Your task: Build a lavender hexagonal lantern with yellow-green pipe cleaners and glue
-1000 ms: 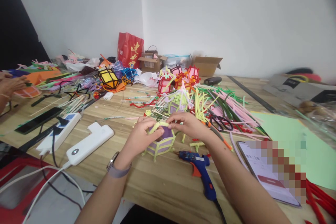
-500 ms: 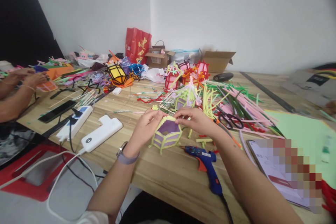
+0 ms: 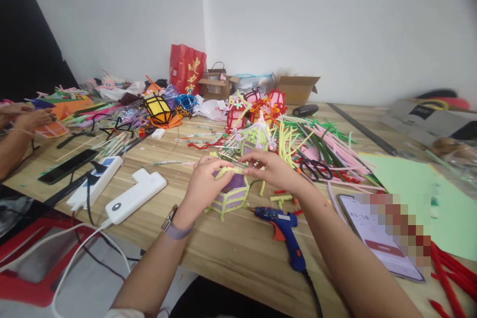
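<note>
A small purple lantern (image 3: pixel 231 198) edged with yellow-green pipe cleaner stands on the table in front of me, its open top facing up. My left hand (image 3: pixel 209 183) is closed on its left upper rim, the thumb lying along the yellow-green edging. At the rim's far right side, my right hand (image 3: pixel 263 169) pinches with thumb and forefinger; the fingertips cover whatever is between them. Just right of the lantern lies a blue hot glue gun (image 3: pixel 283 228), its nozzle pointing left. Short yellow-green pipe cleaner pieces (image 3: pixel 280 199) rest beyond it.
Finished lanterns (image 3: pixel 158 108) and piles of pipe cleaners (image 3: pixel 335 146) fill the back. Black-handled scissors (image 3: pixel 316 170) lie right of my hand. A phone (image 3: pixel 383 238) and green sheet (image 3: pixel 413 184) are at right, a power strip (image 3: pixel 97 181) at left. Another person's hands (image 3: pixel 32 121) work far left.
The view has swung slightly right, so everything sits further left. Both hands stay at the lantern's rim; my left fingers have closed further over its left edge.
</note>
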Demonstrator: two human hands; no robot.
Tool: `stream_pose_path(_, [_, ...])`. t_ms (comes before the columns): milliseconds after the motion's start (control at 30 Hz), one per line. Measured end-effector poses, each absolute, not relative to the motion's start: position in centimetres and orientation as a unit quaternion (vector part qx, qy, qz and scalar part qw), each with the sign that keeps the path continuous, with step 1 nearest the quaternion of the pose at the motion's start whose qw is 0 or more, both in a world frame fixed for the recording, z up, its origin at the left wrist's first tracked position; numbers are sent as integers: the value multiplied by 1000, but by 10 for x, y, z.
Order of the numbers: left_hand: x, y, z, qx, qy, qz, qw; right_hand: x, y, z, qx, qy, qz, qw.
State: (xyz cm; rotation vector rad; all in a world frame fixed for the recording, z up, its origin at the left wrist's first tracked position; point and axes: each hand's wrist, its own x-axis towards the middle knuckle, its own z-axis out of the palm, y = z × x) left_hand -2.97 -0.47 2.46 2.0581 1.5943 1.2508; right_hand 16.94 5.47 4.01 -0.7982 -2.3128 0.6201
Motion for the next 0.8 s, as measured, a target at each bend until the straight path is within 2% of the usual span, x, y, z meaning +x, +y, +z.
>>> stream_pose_path(67, [-30,-5,24,704,551,430,126,178,49,47,-362,-853,199,320])
stream_pose_path(133, [-30,-5,24,702,553,430,129,190,35,55,-431,-837,168,293])
stream_pose_path(300, [-28,-6,25,700,560,424,130,214,-23,54,-554,-819,144,28])
stream_pose_path(433, [-28,-6,25,697,559,429,134,214,-61,29,-640,-756,130,-51])
stream_pose_path(500, [-29,-6,25,694,560,431,139,212,-68,15,-668,-731,137,-42])
stream_pose_path(800, [-31,-6,25,669,552,462,186,219,-77,-37,-713,-664,184,131])
